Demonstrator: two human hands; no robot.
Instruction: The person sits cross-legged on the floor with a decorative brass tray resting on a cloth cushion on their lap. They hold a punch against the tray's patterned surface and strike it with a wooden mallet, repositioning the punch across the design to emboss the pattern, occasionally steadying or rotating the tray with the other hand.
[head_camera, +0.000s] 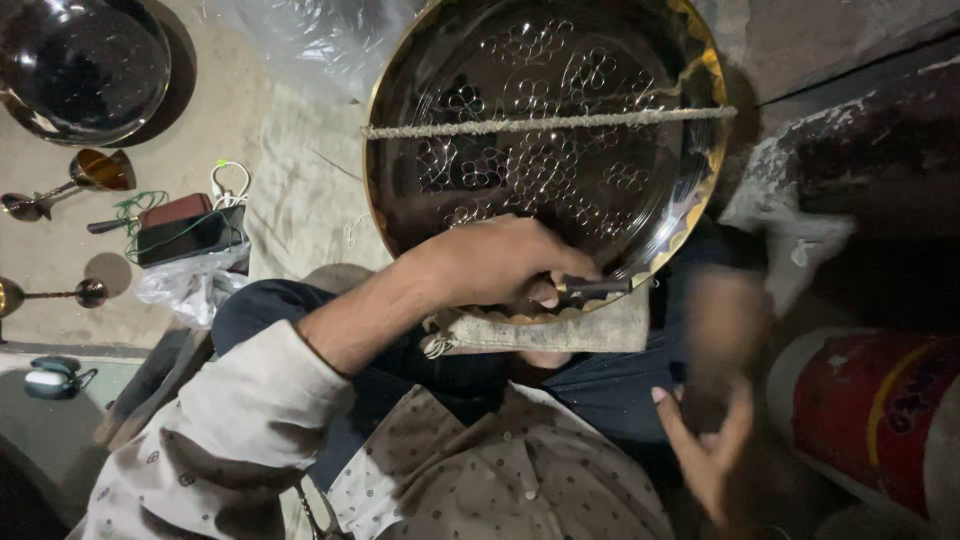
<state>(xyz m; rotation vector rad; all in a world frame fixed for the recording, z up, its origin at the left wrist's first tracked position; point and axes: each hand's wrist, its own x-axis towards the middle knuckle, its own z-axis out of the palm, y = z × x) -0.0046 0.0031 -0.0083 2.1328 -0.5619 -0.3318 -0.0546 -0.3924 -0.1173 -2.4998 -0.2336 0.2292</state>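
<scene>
- Left hand (500, 262): fingers curled tight around a dark, slim tool (592, 287), whose tip lies against the lower rim of the plate.
- Right hand (712, 440): raised at lower right, blurred, closed around a blurred dark object (722, 335); what kind of object it is cannot be told.
- Large round brass plate (545, 150): propped on the person's lap, face toward the camera, punched with floral patterns, gold rim; a rough cord (550, 122) is stretched across its upper half.
- Folded cloth pad (545, 335): under the plate's lower edge, on dark trousers.
- Red cylindrical container (880, 420): at right, just beside the right hand.
- Floor, left side: a dark round bowl (85, 65) at top corner; a small metal goblet (100, 170); a dark box with green and white cables (185, 232); a crumpled plastic bag (190, 285); a long-handled metal ladle (50, 296).
</scene>
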